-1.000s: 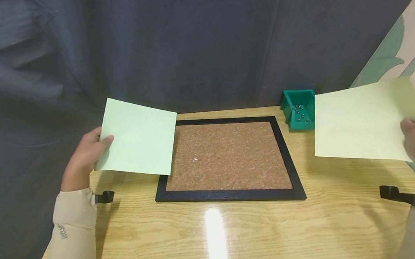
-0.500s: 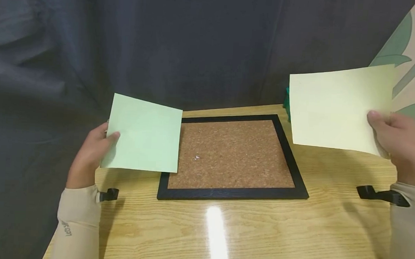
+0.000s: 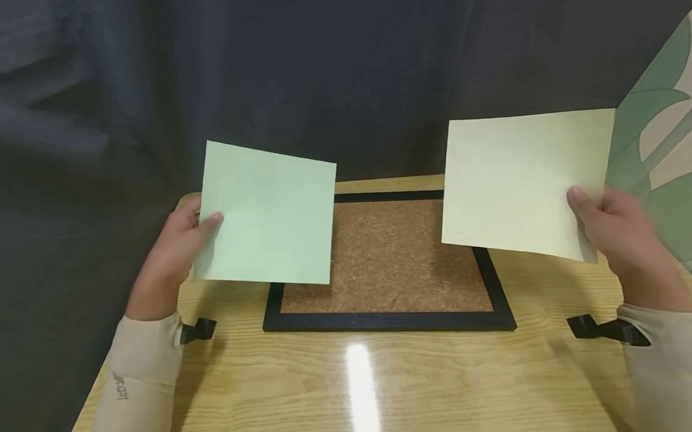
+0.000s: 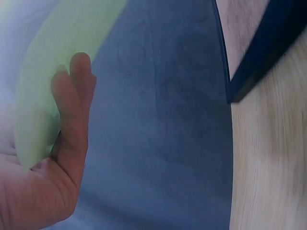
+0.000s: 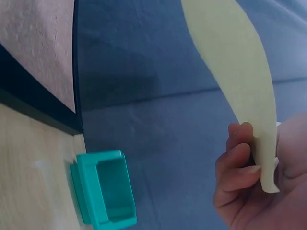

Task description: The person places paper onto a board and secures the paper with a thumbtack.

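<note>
My left hand pinches a pale green sheet of paper by its left edge, thumb on the near face and fingers behind. In the left wrist view the green paper bends between thumb and fingers. My right hand grips a pale yellow sheet of paper by its right edge, as the right wrist view shows with the yellow paper curving upward. Both sheets hang above a black-framed corkboard lying on the table, and each hides part of it.
A green plastic bin stands beside the corkboard, hidden behind the yellow sheet in the head view. The wooden table meets a dark grey curtain at the back. A leaf-patterned wall is at the right.
The right hand has brought the yellow sheet leftward, now covering the bin and the board's far right corner. The left hand has moved the green sheet rightward and slightly up.
</note>
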The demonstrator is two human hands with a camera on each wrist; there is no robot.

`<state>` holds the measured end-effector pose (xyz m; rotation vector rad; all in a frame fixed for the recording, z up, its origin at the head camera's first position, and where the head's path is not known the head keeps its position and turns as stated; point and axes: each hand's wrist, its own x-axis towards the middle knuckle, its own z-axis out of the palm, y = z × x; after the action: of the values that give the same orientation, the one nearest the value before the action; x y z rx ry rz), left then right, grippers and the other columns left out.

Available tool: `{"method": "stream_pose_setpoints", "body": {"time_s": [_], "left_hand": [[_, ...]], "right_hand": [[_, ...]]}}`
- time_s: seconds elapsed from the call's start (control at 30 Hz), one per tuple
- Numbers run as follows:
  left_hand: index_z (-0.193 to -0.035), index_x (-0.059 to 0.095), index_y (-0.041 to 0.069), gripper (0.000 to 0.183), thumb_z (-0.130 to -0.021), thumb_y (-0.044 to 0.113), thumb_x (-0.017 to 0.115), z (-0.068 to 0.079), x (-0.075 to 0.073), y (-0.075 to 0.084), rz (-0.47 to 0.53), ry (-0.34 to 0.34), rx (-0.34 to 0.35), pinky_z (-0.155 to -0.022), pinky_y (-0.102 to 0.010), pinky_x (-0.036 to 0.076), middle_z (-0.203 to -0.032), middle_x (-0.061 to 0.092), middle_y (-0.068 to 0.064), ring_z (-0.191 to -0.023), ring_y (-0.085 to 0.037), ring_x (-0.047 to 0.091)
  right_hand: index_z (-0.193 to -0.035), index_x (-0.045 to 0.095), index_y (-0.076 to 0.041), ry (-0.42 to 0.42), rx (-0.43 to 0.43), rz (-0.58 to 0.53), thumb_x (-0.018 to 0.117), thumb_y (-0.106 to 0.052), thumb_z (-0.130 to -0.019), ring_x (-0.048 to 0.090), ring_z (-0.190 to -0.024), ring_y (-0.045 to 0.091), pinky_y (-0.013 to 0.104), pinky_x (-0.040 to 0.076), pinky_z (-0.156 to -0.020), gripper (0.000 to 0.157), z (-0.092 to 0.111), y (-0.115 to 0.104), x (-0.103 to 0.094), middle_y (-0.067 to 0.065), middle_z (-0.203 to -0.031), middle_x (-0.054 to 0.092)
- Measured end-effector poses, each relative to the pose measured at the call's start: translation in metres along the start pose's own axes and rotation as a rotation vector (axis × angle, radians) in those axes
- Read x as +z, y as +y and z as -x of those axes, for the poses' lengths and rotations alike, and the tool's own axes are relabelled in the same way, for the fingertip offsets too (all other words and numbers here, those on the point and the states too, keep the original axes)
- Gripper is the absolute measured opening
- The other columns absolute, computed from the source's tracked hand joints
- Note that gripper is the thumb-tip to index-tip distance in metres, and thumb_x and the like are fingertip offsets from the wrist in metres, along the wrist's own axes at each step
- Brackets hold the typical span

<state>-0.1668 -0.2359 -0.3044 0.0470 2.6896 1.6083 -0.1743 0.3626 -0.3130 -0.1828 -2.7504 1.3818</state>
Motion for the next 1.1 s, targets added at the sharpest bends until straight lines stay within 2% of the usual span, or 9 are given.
{"method": "stream_pose_setpoints", "body": {"time_s": [0.1,0.2,0.43,0.57,0.77,0.97,1.1], "left_hand": [[-0.150,0.033,0.000,0.050,-0.107,0.024,0.042,0.000,0.005,0.003,0.054,-0.030,0.001,-0.072,-0.028,0.056,-0.095,0.062,0.014,-0.083,-0.003,0.065],[-0.150,0.034,-0.001,0.049,-0.107,0.023,0.043,-0.001,0.011,0.004,0.085,-0.033,0.000,-0.074,-0.027,0.055,-0.093,0.062,0.018,-0.085,-0.003,0.063],[-0.150,0.036,0.002,0.048,-0.107,0.021,0.044,-0.003,0.030,0.007,0.135,-0.007,-0.028,-0.076,-0.027,0.053,-0.096,0.063,0.015,-0.087,-0.003,0.063],[-0.153,0.035,0.005,0.049,-0.107,0.021,0.042,-0.003,0.041,0.008,0.196,-0.040,-0.048,-0.080,-0.027,0.052,-0.100,0.064,0.013,-0.090,-0.004,0.063],[-0.154,0.035,0.010,0.048,-0.108,0.021,0.041,-0.001,0.052,0.009,0.298,-0.056,-0.085,-0.085,-0.027,0.050,-0.104,0.064,0.012,-0.096,-0.005,0.063],[-0.154,0.032,0.009,0.049,-0.108,0.020,0.040,0.001,0.059,0.011,0.405,-0.145,-0.086,-0.083,-0.027,0.054,-0.107,0.064,0.009,-0.098,-0.006,0.065],[-0.155,0.030,0.010,0.050,-0.108,0.020,0.041,0.003,0.065,0.014,0.434,-0.186,-0.085,-0.084,-0.029,0.055,-0.111,0.062,0.005,-0.100,-0.009,0.065]], "right_hand": [[-0.114,0.053,0.000,-0.016,-0.012,-0.008,0.040,-0.048,-0.103,0.055,-0.076,-0.003,0.023,0.050,-0.063,0.050,0.001,-0.004,0.006,-0.023,-0.085,0.054],[-0.113,0.054,0.002,-0.040,-0.027,-0.027,0.041,-0.046,-0.104,0.058,-0.076,-0.003,0.023,0.052,-0.064,0.051,0.003,-0.008,0.012,-0.024,-0.085,0.056],[-0.124,0.051,0.006,-0.120,-0.123,-0.072,0.041,-0.039,-0.106,0.065,-0.077,0.000,0.024,0.056,-0.064,0.049,0.012,-0.023,0.034,-0.025,-0.088,0.062],[-0.124,0.051,0.004,-0.164,-0.135,-0.096,0.041,-0.037,-0.107,0.067,-0.078,0.001,0.025,0.056,-0.065,0.046,0.018,-0.032,0.046,-0.023,-0.088,0.064],[-0.136,0.046,0.007,-0.224,-0.140,-0.091,0.039,-0.040,-0.107,0.068,-0.083,0.002,0.027,0.057,-0.069,0.056,0.021,-0.038,0.059,-0.022,-0.093,0.063],[-0.138,0.047,0.006,-0.246,-0.160,-0.117,0.039,-0.040,-0.107,0.069,-0.086,0.002,0.028,0.058,-0.071,0.056,0.024,-0.040,0.069,-0.022,-0.097,0.064],[-0.138,0.048,0.006,-0.245,-0.198,-0.154,0.040,-0.037,-0.107,0.070,-0.087,0.002,0.028,0.059,-0.071,0.054,0.027,-0.043,0.075,-0.022,-0.099,0.065]]}}
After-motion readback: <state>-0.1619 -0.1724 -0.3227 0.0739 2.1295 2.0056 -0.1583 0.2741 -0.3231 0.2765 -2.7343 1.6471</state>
